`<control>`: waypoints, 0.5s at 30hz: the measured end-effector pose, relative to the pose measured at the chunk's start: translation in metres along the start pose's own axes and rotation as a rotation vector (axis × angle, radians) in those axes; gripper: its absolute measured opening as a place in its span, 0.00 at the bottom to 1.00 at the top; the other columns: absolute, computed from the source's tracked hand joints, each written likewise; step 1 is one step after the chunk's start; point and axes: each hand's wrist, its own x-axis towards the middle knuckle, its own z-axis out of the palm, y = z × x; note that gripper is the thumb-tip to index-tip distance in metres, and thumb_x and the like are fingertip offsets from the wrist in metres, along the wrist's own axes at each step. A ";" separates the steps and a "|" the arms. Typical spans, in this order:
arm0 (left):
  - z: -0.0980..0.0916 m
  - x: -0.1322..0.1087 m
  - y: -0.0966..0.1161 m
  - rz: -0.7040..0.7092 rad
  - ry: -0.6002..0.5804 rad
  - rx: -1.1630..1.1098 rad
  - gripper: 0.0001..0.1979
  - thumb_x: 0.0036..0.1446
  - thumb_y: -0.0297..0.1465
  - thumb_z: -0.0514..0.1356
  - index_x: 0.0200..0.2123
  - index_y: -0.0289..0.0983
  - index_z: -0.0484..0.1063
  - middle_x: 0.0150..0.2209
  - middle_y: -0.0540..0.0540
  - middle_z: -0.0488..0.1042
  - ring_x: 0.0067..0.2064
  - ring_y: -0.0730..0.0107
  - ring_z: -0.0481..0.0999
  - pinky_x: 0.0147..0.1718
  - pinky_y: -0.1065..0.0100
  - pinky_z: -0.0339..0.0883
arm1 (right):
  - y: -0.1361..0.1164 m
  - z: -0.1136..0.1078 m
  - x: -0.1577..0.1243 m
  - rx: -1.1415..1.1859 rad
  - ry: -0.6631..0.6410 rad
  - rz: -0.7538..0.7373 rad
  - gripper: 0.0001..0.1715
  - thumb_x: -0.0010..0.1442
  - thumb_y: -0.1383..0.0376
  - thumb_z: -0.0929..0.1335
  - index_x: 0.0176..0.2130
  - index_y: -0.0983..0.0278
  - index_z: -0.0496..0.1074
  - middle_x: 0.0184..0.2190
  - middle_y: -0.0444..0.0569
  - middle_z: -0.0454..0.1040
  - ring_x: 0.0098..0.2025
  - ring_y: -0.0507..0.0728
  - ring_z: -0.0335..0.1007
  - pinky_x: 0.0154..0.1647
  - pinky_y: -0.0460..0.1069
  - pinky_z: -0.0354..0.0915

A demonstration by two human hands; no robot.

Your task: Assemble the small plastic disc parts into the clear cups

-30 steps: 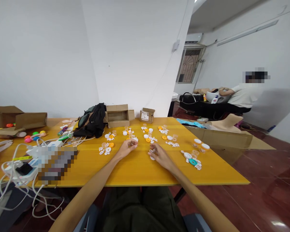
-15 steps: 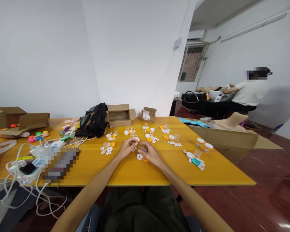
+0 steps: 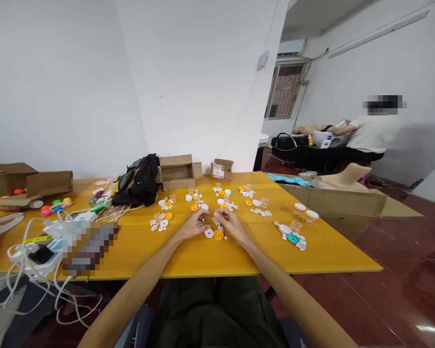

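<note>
My left hand [image 3: 194, 224] hovers over the table with fingers curved and apart, and nothing shows in its grasp. Small white openwork pieces [image 3: 199, 223] lie beneath it. Opposite, my right hand [image 3: 232, 225] has its fingertips on a small clear plastic cup [image 3: 216, 214], partly hidden by the fingers. Just in front of the hands, a white ring-shaped disc [image 3: 209, 233] and an orange ring-shaped disc [image 3: 218, 235] lie side by side. More white bits [image 3: 219, 226] lie below the right fingers.
Similar sets of parts are spread over the yellow table [image 3: 188, 261], one with a teal ring [image 3: 293, 239]. Two lidded clear jars [image 3: 311, 217] stand at the right. A backpack [image 3: 139, 181], cardboard boxes [image 3: 179, 173] and a cabled power strip [image 3: 47, 253] occupy the back and left. Another person [image 3: 371, 133] sits far right.
My hands have moved slightly apart, with the right fingers shifting upward on the clear cup. The orange disc is now more fully exposed. The view has shifted slightly.
</note>
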 end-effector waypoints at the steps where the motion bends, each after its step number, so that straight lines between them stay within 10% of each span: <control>1: 0.001 0.000 -0.001 0.007 -0.008 0.001 0.20 0.51 0.36 0.70 0.46 0.39 0.74 0.47 0.42 0.76 0.51 0.56 0.74 0.54 0.58 0.66 | -0.001 -0.002 0.001 0.006 0.019 0.001 0.27 0.51 0.40 0.71 0.32 0.60 0.73 0.34 0.49 0.77 0.40 0.61 0.73 0.45 0.55 0.69; 15: 0.007 -0.006 0.013 0.181 -0.199 0.255 0.14 0.61 0.41 0.63 0.46 0.43 0.81 0.58 0.39 0.70 0.62 0.52 0.68 0.64 0.55 0.59 | -0.002 -0.016 0.001 0.095 0.147 0.030 0.31 0.48 0.35 0.72 0.32 0.59 0.74 0.33 0.49 0.77 0.41 0.62 0.73 0.48 0.56 0.69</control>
